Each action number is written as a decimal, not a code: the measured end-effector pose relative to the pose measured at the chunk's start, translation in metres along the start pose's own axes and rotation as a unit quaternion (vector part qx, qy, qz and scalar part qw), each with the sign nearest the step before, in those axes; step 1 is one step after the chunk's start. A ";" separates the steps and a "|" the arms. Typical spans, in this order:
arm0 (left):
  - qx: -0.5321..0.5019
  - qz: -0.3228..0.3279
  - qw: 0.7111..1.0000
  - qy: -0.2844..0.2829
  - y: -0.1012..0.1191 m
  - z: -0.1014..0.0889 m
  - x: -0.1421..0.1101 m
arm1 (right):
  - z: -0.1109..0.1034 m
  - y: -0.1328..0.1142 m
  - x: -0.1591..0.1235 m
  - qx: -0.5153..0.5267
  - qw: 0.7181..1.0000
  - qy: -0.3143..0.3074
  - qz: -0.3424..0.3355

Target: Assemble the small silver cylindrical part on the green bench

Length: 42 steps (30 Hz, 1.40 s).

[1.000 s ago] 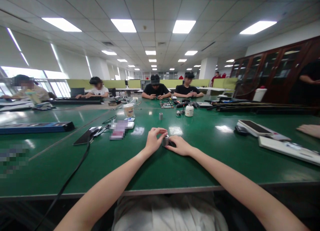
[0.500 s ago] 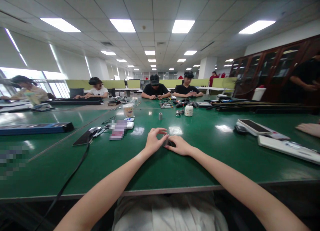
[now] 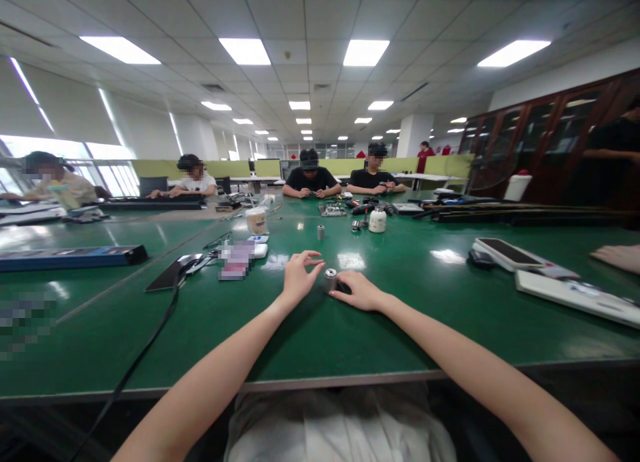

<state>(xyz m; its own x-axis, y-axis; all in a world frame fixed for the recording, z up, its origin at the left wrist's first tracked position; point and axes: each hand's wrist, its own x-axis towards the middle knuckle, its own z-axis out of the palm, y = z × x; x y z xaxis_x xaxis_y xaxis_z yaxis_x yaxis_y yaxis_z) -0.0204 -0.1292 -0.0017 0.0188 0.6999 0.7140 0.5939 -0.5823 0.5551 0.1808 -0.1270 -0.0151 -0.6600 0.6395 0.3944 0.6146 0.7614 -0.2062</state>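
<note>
A small grey metal cylinder (image 3: 330, 281) stands upright on the green table (image 3: 320, 342), its pale round top marked with dark spots. My right hand (image 3: 364, 291) grips it from the right side, thumb and fingers curled around its lower part. Something dark shows under that hand's fingers, too small to make out. To the left of the cylinder, my left hand (image 3: 302, 276) is raised and apart from it, fingers and thumb spread with nothing between them. Farther off, a similar metal cylinder (image 3: 321, 233) stands upright by itself.
A white jar (image 3: 377, 220), a cup (image 3: 257, 220) and small metal parts (image 3: 356, 226) lie beyond my hands. Phones and a cable (image 3: 167, 309) are on the left. A white device (image 3: 575, 299) lies on the right, near another person's hand (image 3: 617, 257). Several people sit across.
My left hand has let go of the cylinder's top and moved left and slightly up, uncovering it. My right hand has stayed in place on the cylinder.
</note>
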 end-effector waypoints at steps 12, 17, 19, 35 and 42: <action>0.047 -0.093 0.990 -0.092 -0.036 0.006 -0.004 | 0.000 -0.001 -0.001 -0.001 1.000 0.000 0.001; 0.004 -0.018 1.000 0.023 -0.011 0.003 -0.004 | -0.001 -0.002 -0.001 0.002 1.000 0.001 0.006; -0.014 0.015 0.998 0.054 0.003 0.003 -0.006 | -0.001 -0.003 -0.001 0.004 1.000 0.002 0.004; -0.018 0.058 0.998 -0.021 0.022 0.006 -0.010 | -0.001 -0.003 0.001 0.008 1.000 0.006 -0.009; -0.020 0.035 0.999 -0.014 0.024 0.006 -0.011 | 0.001 0.000 0.001 0.009 1.000 0.004 -0.004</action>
<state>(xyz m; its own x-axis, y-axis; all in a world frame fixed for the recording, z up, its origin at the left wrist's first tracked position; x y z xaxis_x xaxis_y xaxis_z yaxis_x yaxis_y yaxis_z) -0.0018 -0.1480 0.0015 0.0823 0.6681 0.7395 0.5580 -0.6457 0.5212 0.1801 -0.1266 -0.0156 -0.6616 0.6328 0.4023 0.6013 0.7682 -0.2197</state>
